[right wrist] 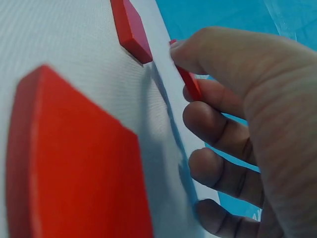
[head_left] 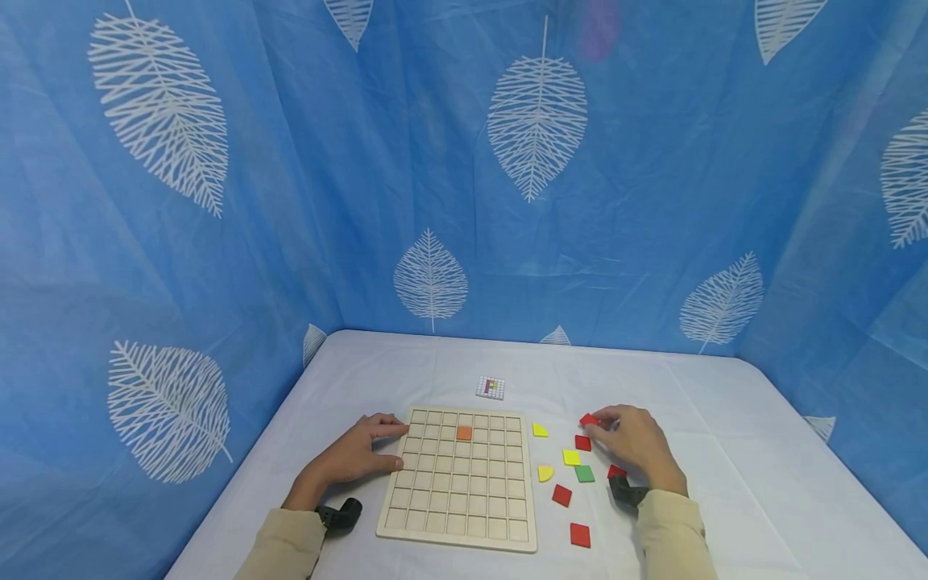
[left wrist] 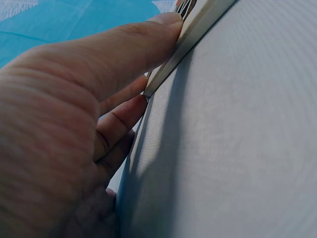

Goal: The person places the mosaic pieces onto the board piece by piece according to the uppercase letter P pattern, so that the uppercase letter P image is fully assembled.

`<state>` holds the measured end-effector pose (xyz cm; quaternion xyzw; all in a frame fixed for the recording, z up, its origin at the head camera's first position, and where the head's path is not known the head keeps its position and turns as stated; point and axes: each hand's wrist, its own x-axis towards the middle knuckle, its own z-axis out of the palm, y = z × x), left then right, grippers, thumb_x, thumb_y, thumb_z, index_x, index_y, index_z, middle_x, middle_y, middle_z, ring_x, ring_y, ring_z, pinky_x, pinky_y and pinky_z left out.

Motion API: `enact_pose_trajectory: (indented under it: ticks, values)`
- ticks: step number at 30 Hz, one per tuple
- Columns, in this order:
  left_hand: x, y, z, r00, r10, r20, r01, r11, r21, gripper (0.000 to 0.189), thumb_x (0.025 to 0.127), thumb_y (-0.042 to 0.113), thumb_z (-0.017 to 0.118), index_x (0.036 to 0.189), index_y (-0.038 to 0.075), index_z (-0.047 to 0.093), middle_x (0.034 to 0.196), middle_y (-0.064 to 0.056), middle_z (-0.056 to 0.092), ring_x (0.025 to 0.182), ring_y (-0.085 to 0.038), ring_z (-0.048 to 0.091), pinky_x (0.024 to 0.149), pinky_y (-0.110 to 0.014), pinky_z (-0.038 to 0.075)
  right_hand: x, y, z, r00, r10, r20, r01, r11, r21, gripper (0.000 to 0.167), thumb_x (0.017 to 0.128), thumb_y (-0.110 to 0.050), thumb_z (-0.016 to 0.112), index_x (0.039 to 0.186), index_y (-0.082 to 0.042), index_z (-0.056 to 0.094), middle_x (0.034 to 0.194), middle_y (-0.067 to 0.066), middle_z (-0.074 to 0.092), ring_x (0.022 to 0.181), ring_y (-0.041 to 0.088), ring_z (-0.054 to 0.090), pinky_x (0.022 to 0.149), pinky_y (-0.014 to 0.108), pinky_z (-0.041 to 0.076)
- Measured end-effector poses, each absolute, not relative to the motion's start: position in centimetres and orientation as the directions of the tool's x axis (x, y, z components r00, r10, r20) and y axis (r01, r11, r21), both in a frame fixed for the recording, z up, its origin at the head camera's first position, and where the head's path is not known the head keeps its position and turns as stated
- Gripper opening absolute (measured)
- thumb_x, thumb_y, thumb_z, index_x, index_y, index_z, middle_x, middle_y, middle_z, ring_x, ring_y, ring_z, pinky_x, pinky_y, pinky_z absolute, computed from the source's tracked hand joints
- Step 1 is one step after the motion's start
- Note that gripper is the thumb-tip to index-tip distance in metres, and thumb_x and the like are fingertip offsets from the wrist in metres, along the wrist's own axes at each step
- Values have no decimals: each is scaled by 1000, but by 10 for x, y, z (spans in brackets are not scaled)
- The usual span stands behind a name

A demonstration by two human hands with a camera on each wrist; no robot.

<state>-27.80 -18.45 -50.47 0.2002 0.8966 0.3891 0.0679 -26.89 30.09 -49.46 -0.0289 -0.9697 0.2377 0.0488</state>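
My right hand [head_left: 634, 439] pinches a red square tile [head_left: 589, 420] between thumb and index finger. In the right wrist view that tile [right wrist: 188, 79] is held edge-on, while the other fingers curl loosely below it. Beside this hand lie a red tile [head_left: 583, 443] and another red tile [head_left: 616, 472], partly covered by the wrist camera. My left hand [head_left: 355, 449] rests against the left edge of a wooden grid board [head_left: 457, 541], thumb and fingers extended along it. The left wrist view shows the thumb [left wrist: 143, 44] touching the board's rim. One orange tile [head_left: 464, 433] sits in an upper cell.
Between board and right hand lie yellow quarter-round tiles [head_left: 540, 430], a yellow square [head_left: 571, 457], a green square [head_left: 585, 474] and more red squares [head_left: 561, 495]. A small patterned card [head_left: 490, 387] lies behind the board. Blue leaf-print cloth [head_left: 464, 161] surrounds the white table [head_left: 761, 483].
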Motion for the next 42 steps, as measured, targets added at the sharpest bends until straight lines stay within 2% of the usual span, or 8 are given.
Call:
enact_pose_trajectory:
  ticks: [9, 13, 22, 32, 42]
  values:
    - [-279, -185, -505, -910, 414, 23, 296, 611, 734, 66, 78, 32, 85, 137, 13, 64, 143, -10, 53, 143, -39, 36, 116, -64, 27, -270, 298, -489, -987, 94, 133, 19, 876, -481, 48, 84, -51, 76, 117, -16, 75, 108, 5, 72, 88, 20, 60, 69, 33, 51]
    - [-279, -185, -505, -909, 416, 23, 295, 604, 741, 66, 78, 33, 85, 137, 12, 63, 143, -10, 53, 143, -39, 36, 116, -65, 27, -271, 295, -487, -981, 95, 168, 3, 878, -479, 42, 85, -45, 76, 114, -16, 76, 106, 5, 73, 84, 19, 60, 66, 30, 47]
    - [-280, -184, -504, -913, 408, 19, 286, 605, 743, 66, 78, 33, 85, 136, 13, 64, 143, -9, 53, 143, -39, 36, 116, -65, 26, -273, 289, -482, -959, 83, 271, -54, 885, -463, 37, 83, -39, 79, 112, -15, 76, 106, 6, 74, 84, 20, 59, 66, 29, 46]
    - [-281, -184, -504, -910, 413, 22, 293, 605, 740, 66, 78, 33, 85, 137, 12, 63, 143, -9, 52, 143, -38, 36, 116, -65, 27, -270, 279, -464, -881, -23, 472, -224, 900, -373, 28, 80, -32, 81, 103, -15, 78, 93, 3, 74, 68, 13, 54, 57, 26, 43]
    - [-279, -186, -505, -903, 429, 27, 312, 610, 729, 67, 79, 33, 84, 138, 10, 62, 143, -12, 52, 142, -39, 37, 116, -64, 27, -266, 269, -447, -820, -81, 567, -321, 885, -338, 27, 79, -30, 84, 101, -16, 79, 92, 1, 76, 66, 10, 55, 55, 24, 46]
